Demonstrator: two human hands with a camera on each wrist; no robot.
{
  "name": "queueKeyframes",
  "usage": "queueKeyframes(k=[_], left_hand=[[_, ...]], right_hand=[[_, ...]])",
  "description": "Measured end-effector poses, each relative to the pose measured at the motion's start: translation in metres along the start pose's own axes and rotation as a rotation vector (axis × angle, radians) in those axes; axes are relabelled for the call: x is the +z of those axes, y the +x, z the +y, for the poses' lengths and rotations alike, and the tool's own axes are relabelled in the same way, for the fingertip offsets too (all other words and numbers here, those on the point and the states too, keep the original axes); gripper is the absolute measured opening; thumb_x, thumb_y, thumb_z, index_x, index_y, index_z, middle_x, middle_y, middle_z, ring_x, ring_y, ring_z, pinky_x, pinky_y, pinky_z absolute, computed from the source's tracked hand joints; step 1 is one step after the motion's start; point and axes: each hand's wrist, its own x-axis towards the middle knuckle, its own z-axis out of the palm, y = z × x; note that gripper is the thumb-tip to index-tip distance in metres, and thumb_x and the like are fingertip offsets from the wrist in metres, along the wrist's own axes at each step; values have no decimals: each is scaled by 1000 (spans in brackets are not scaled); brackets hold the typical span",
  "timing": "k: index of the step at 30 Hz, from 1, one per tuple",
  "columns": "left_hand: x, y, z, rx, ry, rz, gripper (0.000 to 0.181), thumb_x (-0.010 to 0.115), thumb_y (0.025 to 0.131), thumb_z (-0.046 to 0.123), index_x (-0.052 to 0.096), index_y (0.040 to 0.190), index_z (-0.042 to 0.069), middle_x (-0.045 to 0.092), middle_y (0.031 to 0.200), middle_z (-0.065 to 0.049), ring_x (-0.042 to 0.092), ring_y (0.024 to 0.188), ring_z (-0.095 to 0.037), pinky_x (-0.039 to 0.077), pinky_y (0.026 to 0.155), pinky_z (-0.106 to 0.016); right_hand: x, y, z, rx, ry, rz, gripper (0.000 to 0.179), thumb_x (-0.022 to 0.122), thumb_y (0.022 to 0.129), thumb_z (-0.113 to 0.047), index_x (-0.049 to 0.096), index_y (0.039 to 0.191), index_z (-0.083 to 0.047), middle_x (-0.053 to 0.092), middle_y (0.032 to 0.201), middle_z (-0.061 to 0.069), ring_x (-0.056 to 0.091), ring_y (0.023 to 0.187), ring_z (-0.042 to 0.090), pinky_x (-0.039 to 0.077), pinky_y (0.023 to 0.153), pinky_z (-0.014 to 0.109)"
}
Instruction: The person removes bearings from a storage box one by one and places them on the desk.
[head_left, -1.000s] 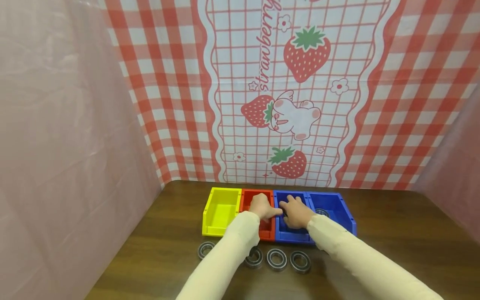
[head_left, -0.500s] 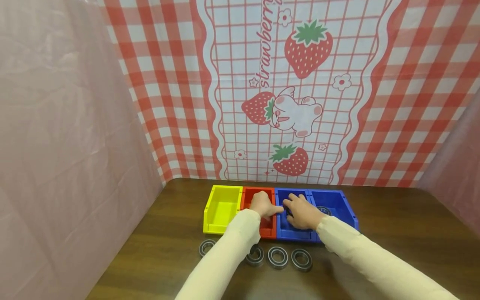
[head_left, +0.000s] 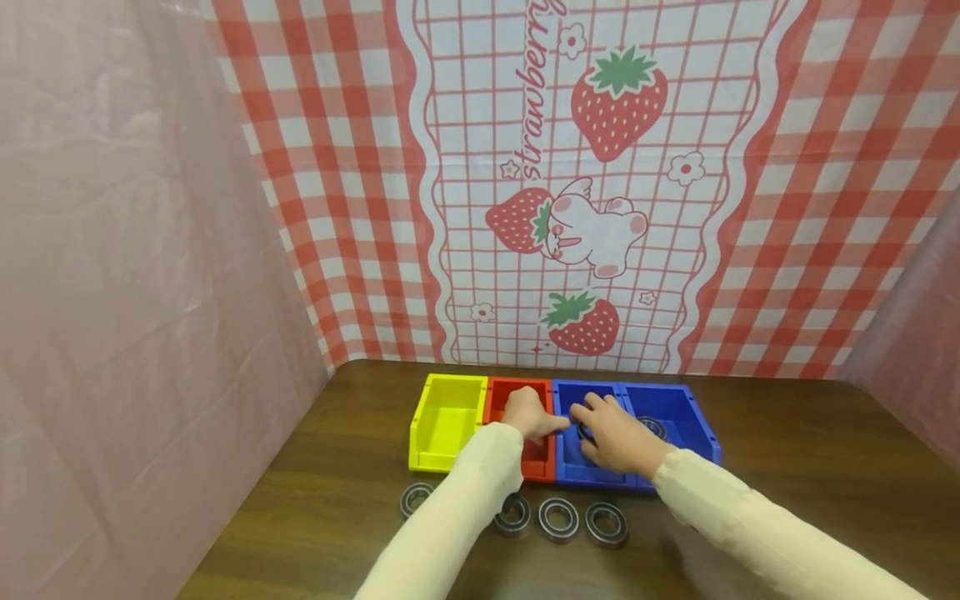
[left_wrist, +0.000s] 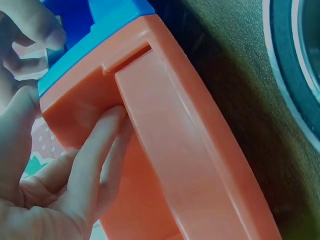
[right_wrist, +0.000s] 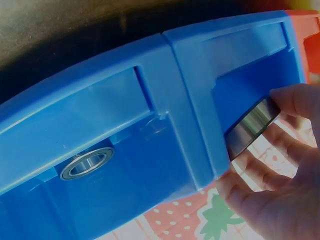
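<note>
My right hand (head_left: 618,437) pinches a ball bearing (right_wrist: 252,127) on its rim between thumb and fingers. The bearing is tilted on edge at the opening of the inner blue bin (right_wrist: 240,50), close to the wall of the outer blue bin. My left hand (head_left: 527,414) reaches into the red bin (left_wrist: 165,125), fingers against its inner side wall. Its thumb lies across the blue bin's edge, so the hand straddles the shared wall. Another bearing (right_wrist: 87,164) lies in the outer blue bin (head_left: 678,412).
A yellow bin (head_left: 446,421) stands at the left end of the joined row. On the brown table (head_left: 300,500) before the bins lie several bearings (head_left: 558,519), one partly covered by the left sleeve (head_left: 457,508). A checked strawberry cloth (head_left: 360,250) hangs behind.
My right hand has drawn slightly right and nearer with the bearing, which now shows a little more. My left hand stays in place over the red bin.
</note>
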Motion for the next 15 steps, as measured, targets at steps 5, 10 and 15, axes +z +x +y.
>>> queueKeyframes(k=[5,10,15], left_hand=[[1,0,-1,-7,-16,-9,36,81,76,34,64,83,2,66,65,-7,66,52,-17,58,63,-28],[1,4,-2,-12,-32,-18,36,80,76,34,64,84,3,65,66,-6,65,51,-17,58,62,-29],[1,4,-2,-7,-24,-14,35,80,76,34,62,76,4,64,61,-7,65,48,-17,56,56,-27]], right_hand=[[-3,-6,-6,-19,-10,21,24,70,80,-13,62,103,-9,54,93,7,46,81,21,49,72,38],[-7,-12,-9,-59,-18,62,23,70,79,-12,62,100,-10,50,89,3,42,76,18,44,67,32],[-10,-21,-11,-85,-33,71,23,71,79,-13,61,99,-10,49,87,2,40,74,17,41,64,29]])
